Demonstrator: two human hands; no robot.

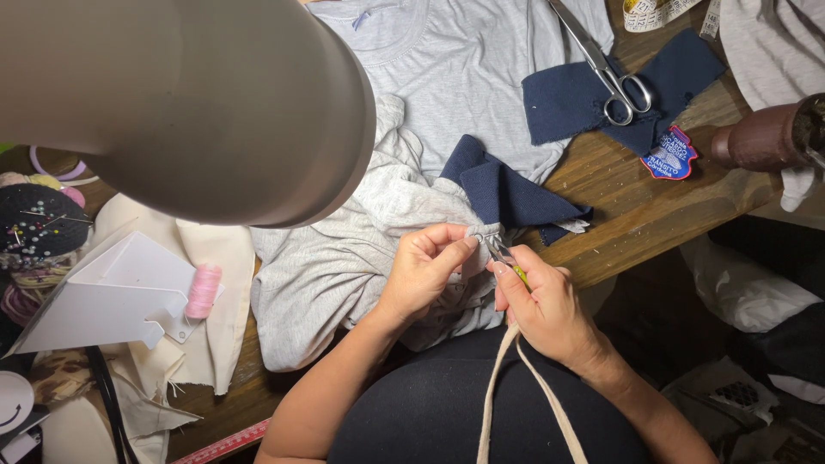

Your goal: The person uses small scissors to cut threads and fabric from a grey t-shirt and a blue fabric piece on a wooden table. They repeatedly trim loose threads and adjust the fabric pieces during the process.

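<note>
My left hand point(424, 268) pinches a small fold of the grey garment point(344, 258) at the table's front edge. Right beside it, my right hand point(543, 302) holds a small metal snipping tool with a yellow-green handle point(507, 259), its tip touching the pinched fold. A navy fabric piece point(507, 193) lies just behind the fingers, partly tucked under the grey cloth. The grey garment spreads up the wooden table point(619, 198).
A large lamp shade point(189, 103) blocks the upper left. Scissors point(612, 73) lie on a second navy piece point(584, 99) with an embroidered patch point(669, 155) beside it. A pink thread spool point(204, 290), a white stand point(112, 296), a pincushion point(34, 225) sit left.
</note>
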